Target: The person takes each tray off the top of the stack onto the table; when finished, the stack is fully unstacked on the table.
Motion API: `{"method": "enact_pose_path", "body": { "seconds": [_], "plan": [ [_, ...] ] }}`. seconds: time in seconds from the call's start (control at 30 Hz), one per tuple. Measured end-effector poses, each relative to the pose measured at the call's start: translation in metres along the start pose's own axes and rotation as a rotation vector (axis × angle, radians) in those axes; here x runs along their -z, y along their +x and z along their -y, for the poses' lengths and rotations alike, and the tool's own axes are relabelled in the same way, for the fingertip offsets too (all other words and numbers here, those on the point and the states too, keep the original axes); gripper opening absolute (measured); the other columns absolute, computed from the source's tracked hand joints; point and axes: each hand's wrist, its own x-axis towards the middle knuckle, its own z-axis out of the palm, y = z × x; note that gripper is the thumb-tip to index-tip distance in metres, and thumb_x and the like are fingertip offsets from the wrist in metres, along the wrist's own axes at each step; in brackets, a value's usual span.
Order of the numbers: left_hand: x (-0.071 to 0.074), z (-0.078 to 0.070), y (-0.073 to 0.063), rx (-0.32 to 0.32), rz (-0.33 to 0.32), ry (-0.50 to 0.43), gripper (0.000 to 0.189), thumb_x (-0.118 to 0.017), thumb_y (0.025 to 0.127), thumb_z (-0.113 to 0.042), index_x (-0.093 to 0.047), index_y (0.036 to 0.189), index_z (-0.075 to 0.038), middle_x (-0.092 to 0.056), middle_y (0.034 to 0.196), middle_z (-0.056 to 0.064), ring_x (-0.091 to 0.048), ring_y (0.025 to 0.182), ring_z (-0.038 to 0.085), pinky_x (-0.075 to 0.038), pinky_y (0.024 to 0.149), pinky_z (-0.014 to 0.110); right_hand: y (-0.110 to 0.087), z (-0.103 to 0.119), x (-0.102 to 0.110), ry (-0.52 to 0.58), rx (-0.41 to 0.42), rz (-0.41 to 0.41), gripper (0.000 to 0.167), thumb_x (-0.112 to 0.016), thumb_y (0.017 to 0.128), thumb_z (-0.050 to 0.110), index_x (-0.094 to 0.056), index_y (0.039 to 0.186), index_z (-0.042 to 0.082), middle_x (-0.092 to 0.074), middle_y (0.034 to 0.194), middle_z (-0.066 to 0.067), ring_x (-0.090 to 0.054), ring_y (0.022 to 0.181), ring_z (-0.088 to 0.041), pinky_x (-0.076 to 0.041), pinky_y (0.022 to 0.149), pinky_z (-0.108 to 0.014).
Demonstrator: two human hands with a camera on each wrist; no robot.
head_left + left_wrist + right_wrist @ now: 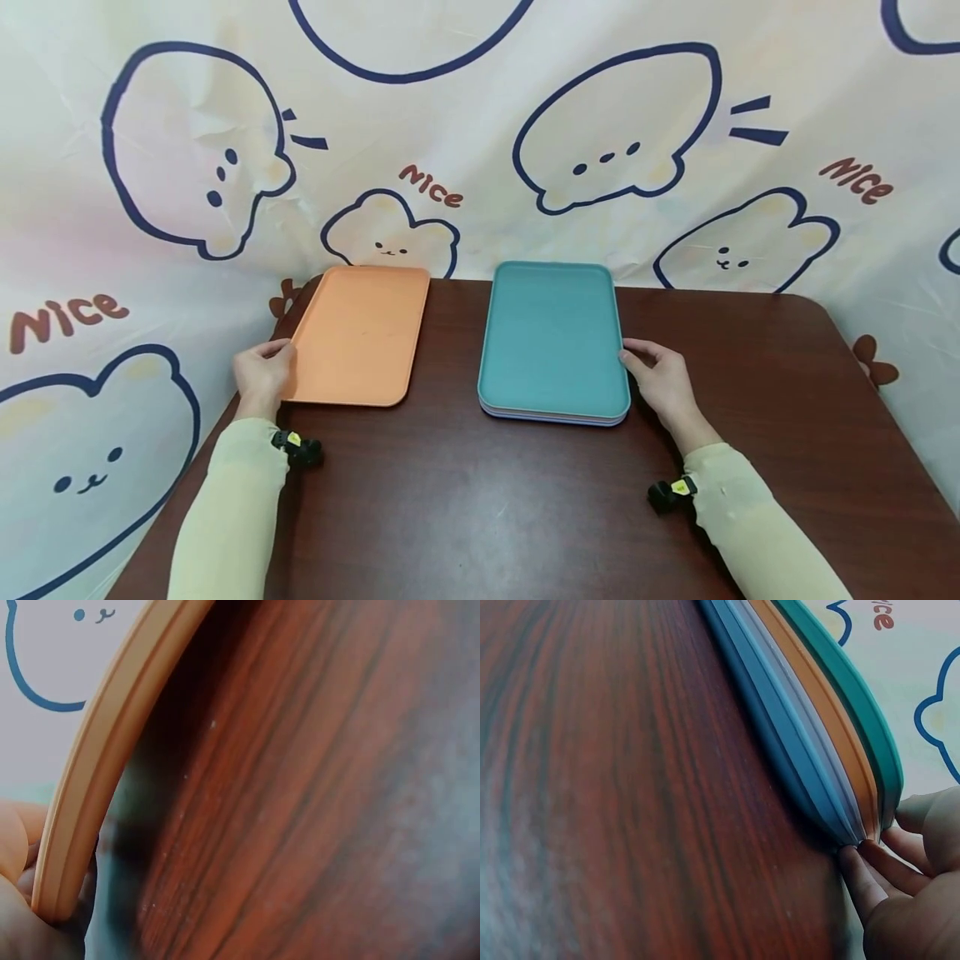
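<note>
On the left, my left hand (264, 371) pinches the left edge of an orange tray (360, 337). Close up in the left wrist view, thumb and fingers hold the rim of that orange tray (97, 727). Whether the tray touches the table cannot be told. My right hand (663, 375) holds the right side of a tray stack topped by a teal tray (553, 337). Below it in the right wrist view lie an orange tray (840, 727), a greyish-lavender tray (810, 727) and a blue tray (776, 724). Fingertips of the right hand (911, 877) meet the stack's edge.
A dark brown wooden table (465, 508) carries the stack. Its back edge meets a pale cloth (480, 133) printed with cartoon bears, which also hangs at both sides. Each sleeve has a small black wrist camera (300, 450) at the cuff.
</note>
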Motion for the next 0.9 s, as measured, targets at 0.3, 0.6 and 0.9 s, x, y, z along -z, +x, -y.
{"method": "enact_pose_path", "body": {
  "seconds": [0.3, 0.6, 0.9],
  "plan": [
    [-0.001, 0.005, 0.013, -0.025, -0.039, 0.046, 0.04, -0.064, 0.106, -0.022, -0.071, 0.142, -0.007, -0.063, 0.154, 0.018, -0.053, 0.149, 0.031, -0.045, 0.122, 0.046, 0.001, 0.002, -0.002, 0.016, -0.001, 0.005, 0.043, -0.062, 0.111, 0.026, -0.065, 0.148, 0.004, -0.059, 0.157, -0.019, -0.048, 0.148, -0.031, -0.052, 0.101, -0.025],
    [0.0, 0.006, 0.022, -0.051, -0.022, 0.143, 0.039, -0.064, 0.106, -0.019, -0.072, 0.142, -0.007, -0.07, 0.142, 0.021, -0.057, 0.144, 0.032, -0.048, 0.117, 0.045, -0.001, 0.0, -0.002, 0.028, 0.001, -0.003, 0.042, -0.063, 0.111, 0.025, -0.066, 0.147, 0.004, -0.061, 0.154, -0.02, -0.052, 0.145, -0.032, -0.048, 0.085, -0.009],
    [0.002, -0.002, 0.019, -0.112, -0.013, 0.174, 0.041, -0.063, 0.105, -0.019, -0.07, 0.141, -0.002, -0.069, 0.141, 0.025, -0.063, 0.131, 0.035, -0.049, 0.077, 0.021, 0.001, 0.001, 0.0, 0.045, -0.019, 0.005, 0.042, -0.063, 0.11, 0.025, -0.065, 0.147, 0.003, -0.061, 0.153, -0.02, -0.053, 0.14, -0.03, -0.048, 0.082, -0.006]
  ]
}}
